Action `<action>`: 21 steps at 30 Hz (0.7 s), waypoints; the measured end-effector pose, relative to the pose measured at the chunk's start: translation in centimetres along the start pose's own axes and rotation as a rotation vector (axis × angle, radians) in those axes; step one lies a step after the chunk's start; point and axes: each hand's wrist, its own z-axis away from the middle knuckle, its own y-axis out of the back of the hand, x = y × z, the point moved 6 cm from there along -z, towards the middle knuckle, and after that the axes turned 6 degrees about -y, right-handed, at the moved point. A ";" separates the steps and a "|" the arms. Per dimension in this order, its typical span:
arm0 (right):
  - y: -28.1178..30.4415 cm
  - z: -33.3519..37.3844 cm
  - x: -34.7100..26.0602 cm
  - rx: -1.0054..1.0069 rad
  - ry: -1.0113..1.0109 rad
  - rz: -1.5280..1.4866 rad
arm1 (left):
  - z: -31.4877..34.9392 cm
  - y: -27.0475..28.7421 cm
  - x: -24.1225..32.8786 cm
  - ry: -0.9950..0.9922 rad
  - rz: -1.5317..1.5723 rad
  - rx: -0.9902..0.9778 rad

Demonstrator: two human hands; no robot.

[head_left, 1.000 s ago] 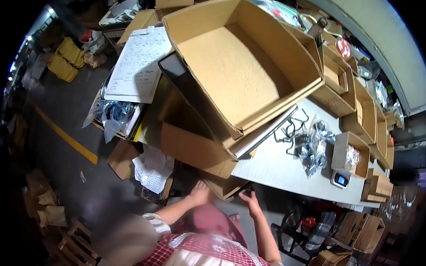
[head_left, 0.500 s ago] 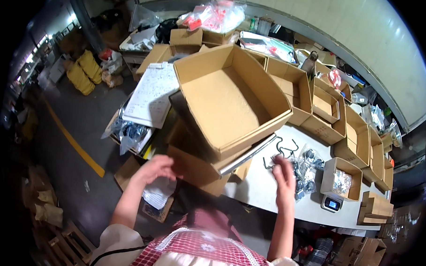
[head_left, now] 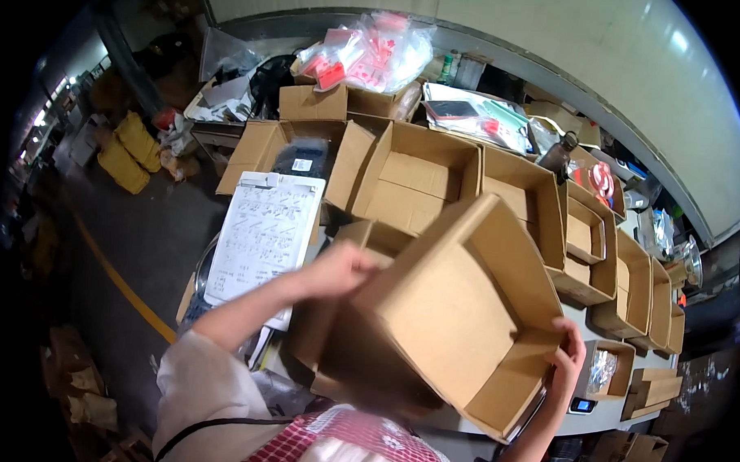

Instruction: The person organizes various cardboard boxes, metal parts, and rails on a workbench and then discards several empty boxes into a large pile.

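Observation:
A shallow open cardboard box (head_left: 457, 315) is tilted in front of me, its bare inside facing up and to the right. My right hand (head_left: 567, 356) has its fingers curled over the box's right rim. At the far left side of the box, my left hand (head_left: 344, 271) is closed against the wall; its fingertips are partly hidden and blurred. Under and left of the tilted box shows another brown carton (head_left: 334, 336), mostly covered. A clipboard with a handwritten sheet (head_left: 260, 227) lies just left of my left forearm.
A row of open cardboard boxes (head_left: 425, 168) curves along the table's back to the right. Clear bags with red items (head_left: 376, 52) are piled behind. At right stand a small box of bagged parts (head_left: 601, 369) and a small device with a lit display (head_left: 582, 406).
Both hands, apart from the box before, now grip its sides. The box has come nearer and rightward and tipped over more. Boxes and the clipboard behind it show more fully.

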 end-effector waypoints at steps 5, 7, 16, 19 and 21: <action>1.1 0.1 6.2 0.160 -0.146 0.010 | -14.9 10.0 -5.7 0.071 -0.238 0.102; 0.5 0.1 7.3 0.192 -0.221 0.002 | -17.8 7.6 -11.3 0.107 -0.853 -0.324; 0.2 1.6 9.2 0.355 -0.404 0.012 | -23.6 -9.8 -16.4 -0.003 -0.011 -0.778; -0.2 1.5 9.1 0.361 -0.404 0.007 | -24.4 -9.7 -14.0 0.081 -0.244 -0.730; -0.6 1.0 9.0 0.339 -0.399 0.005 | -23.0 -9.8 -13.6 0.061 -0.266 -0.672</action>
